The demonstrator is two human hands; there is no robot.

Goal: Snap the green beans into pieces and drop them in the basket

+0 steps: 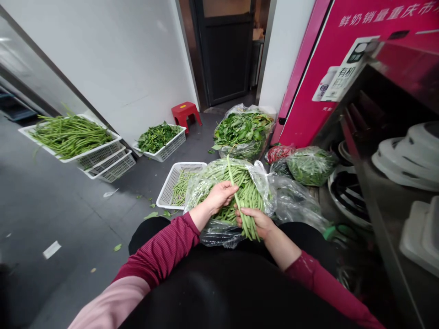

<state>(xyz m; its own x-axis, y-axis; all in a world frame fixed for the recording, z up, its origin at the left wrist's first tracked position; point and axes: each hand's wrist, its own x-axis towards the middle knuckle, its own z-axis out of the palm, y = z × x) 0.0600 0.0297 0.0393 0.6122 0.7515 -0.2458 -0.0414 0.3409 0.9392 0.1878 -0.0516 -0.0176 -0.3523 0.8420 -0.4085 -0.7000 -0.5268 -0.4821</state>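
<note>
In front of my lap stands a clear plastic bag full of long green beans. Over it my right hand is wrapped round a bunch of green beans, their ends pointing down toward me. My left hand is closed in a pinch on one long bean that rises from the bunch. Just behind and left of the bag, a white perforated basket holds a loose layer of green beans.
Stacked white baskets at left carry long green stalks. A basket of leafy greens, a red stool and a big bag of leaves stand behind. Bagged greens and a metal shelf flank my right side.
</note>
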